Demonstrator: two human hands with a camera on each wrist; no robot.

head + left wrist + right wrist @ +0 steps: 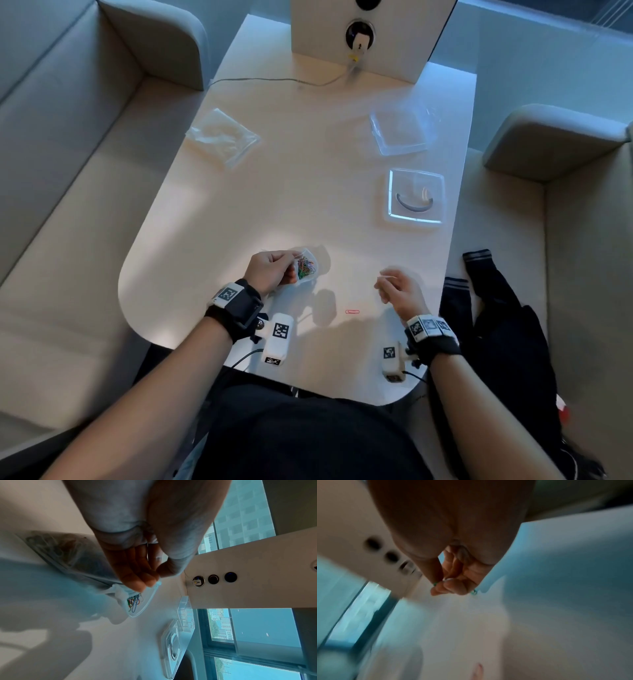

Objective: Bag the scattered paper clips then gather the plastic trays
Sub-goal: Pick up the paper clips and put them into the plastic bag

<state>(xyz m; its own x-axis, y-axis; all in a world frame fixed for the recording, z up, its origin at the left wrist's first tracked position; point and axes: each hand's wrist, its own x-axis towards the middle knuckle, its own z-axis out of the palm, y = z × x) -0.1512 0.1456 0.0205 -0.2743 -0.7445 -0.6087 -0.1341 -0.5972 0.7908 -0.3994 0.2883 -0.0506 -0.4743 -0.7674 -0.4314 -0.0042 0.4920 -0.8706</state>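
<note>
While the bagging is still under way, the layout reads as follows, every place given relative to the table [239, 212].

red clip: one red paper clip [352, 311] lies loose on the table's near end, between the two hands; judged last stray left to bag.

right hand: right hand [399, 291] hovers above the table's near right part, thumb and fingertips [452, 586] pinched on a green paper clip [474, 592]; only its ends show past the fingers, view is blurred. Likely held pinched for carrying to the bag.

left hand: left hand [270, 270] is above the table's near middle, fingers curled round the mouth of a small clear bag [306, 267]; held up off the surface, probably so the opening stays reachable for the other hand.

bagged clips: coloured paper clips [133, 603] sit bunched in the bag's bottom.

near tray: clear plastic tray [416, 195] on the table's right side, mid depth; a dark curved piece lies inside, cannot tell what.

far tray: second plastic tray [400, 128] just beyond the first, right side, apart from it; trays not yet gathered.

spare bags: flat clear packet [222, 137] on the table's far left edge.

cable: cable [274, 80] runs across the far end.
</note>
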